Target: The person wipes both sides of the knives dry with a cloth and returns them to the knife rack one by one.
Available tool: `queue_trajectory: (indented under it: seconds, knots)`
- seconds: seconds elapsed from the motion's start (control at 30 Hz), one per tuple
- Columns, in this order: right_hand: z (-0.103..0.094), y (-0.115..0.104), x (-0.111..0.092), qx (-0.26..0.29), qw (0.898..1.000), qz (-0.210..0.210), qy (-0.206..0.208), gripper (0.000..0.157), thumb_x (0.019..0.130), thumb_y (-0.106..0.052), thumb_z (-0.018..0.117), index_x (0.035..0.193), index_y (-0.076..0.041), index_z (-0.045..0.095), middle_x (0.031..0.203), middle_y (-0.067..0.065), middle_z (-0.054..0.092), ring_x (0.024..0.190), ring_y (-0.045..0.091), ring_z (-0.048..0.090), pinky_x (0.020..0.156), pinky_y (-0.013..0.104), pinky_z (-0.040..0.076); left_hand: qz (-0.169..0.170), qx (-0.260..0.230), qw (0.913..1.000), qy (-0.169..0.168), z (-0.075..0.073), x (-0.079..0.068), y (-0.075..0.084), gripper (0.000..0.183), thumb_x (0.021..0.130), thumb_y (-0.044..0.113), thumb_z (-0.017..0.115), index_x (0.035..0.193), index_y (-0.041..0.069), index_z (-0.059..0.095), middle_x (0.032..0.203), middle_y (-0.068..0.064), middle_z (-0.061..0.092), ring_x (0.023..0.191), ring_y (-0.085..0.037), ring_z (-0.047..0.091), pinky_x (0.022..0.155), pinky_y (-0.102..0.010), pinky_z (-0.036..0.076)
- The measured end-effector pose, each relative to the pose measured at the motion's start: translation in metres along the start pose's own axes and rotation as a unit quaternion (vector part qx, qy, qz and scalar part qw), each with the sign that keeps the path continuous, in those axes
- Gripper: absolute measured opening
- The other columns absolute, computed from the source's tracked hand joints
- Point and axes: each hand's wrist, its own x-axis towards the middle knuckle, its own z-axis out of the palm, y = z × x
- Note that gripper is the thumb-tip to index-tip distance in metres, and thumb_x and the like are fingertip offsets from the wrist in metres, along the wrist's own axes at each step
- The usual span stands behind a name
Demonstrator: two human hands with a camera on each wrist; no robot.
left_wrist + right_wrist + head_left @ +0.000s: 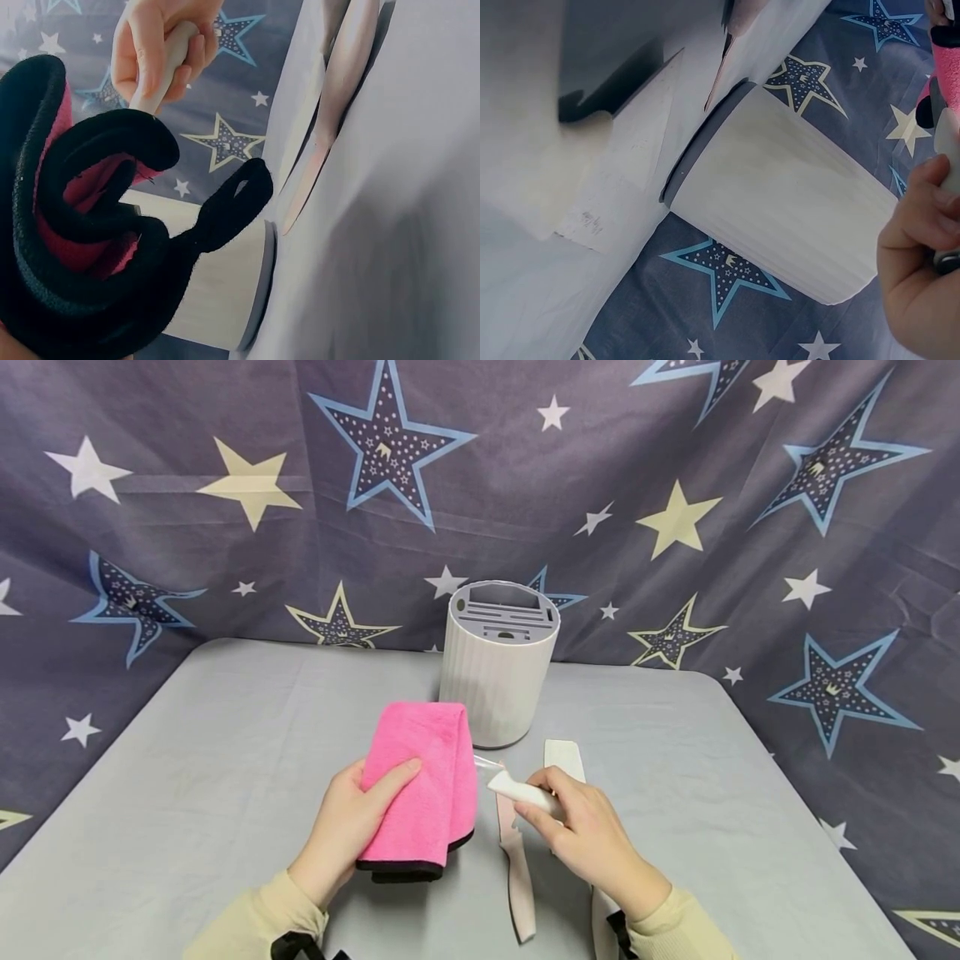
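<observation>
My left hand (348, 822) grips a folded pink cloth (420, 802) with black edging, thumb on its front. In the left wrist view the cloth's black edge (82, 300) curls round, with a small black loop sticking out. My right hand (592, 839) holds a white-handled knife (528, 795) just right of the cloth. Its shiny blade points left and is partly hidden by the cloth. Below on the table lies a pale pinkish knife (520, 877). A broad white blade (564, 758) lies partly under my right hand.
A white ribbed knife block (491, 693) with a grey slotted top stands upright behind the cloth. Another pale handle (604, 927) lies by my right wrist. Grey cloth covers the table (187, 793); a star-patterned curtain (480, 485) hangs behind it.
</observation>
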Motion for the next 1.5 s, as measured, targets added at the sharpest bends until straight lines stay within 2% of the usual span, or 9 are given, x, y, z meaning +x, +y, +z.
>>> queue_trajectory:
  seconds: [0.3, 0.53, 1.03, 1.5]
  knots:
    - [0.003, -0.002, 0.002, -0.005, 1.0, -0.01, -0.002, 0.019, 0.084, -0.02, 0.077, 0.097, -0.02, 0.063, 0.081, -0.01, 0.066, 0.067, 0.0, 0.051, 0.062, 0.022, 0.043, 0.007, -0.009, 0.9999, -0.01, 0.007, -0.003, -0.003, 0.041, 0.088, 0.037, 0.074, 0.109, 0.003, 0.062, 0.076, -0.004, 0.072, 0.064, -0.018, 0.07, 0.06, -0.033, 0.057]
    - [0.004, -0.005, 0.003, -0.003, 1.0, -0.002, -0.009, 0.019, 0.084, -0.02, 0.077, 0.096, -0.02, 0.062, 0.082, -0.009, 0.066, 0.068, 0.0, 0.051, 0.062, 0.021, 0.043, 0.01, -0.006, 0.9998, -0.014, 0.012, -0.004, -0.005, 0.04, 0.088, 0.036, 0.074, 0.107, 0.003, 0.064, 0.076, -0.005, 0.072, 0.063, -0.018, 0.069, 0.059, -0.034, 0.056]
    - [0.004, -0.006, 0.003, -0.004, 1.0, -0.012, -0.002, 0.019, 0.083, -0.019, 0.077, 0.095, -0.019, 0.062, 0.083, -0.008, 0.067, 0.069, 0.001, 0.053, 0.063, 0.022, 0.044, -0.01, -0.031, 0.9987, -0.04, 0.017, -0.005, -0.004, 0.04, 0.088, 0.036, 0.073, 0.11, 0.004, 0.064, 0.078, -0.006, 0.073, 0.065, -0.02, 0.071, 0.06, -0.036, 0.057]
    - [0.004, -0.005, 0.002, -0.011, 1.0, -0.017, 0.003, 0.02, 0.082, -0.02, 0.078, 0.095, -0.018, 0.062, 0.083, -0.008, 0.067, 0.068, 0.002, 0.052, 0.062, 0.021, 0.043, -0.017, -0.039, 0.9981, -0.045, 0.02, -0.007, -0.007, 0.04, 0.087, 0.037, 0.074, 0.107, 0.004, 0.065, 0.08, -0.009, 0.073, 0.066, -0.023, 0.071, 0.06, -0.038, 0.058]
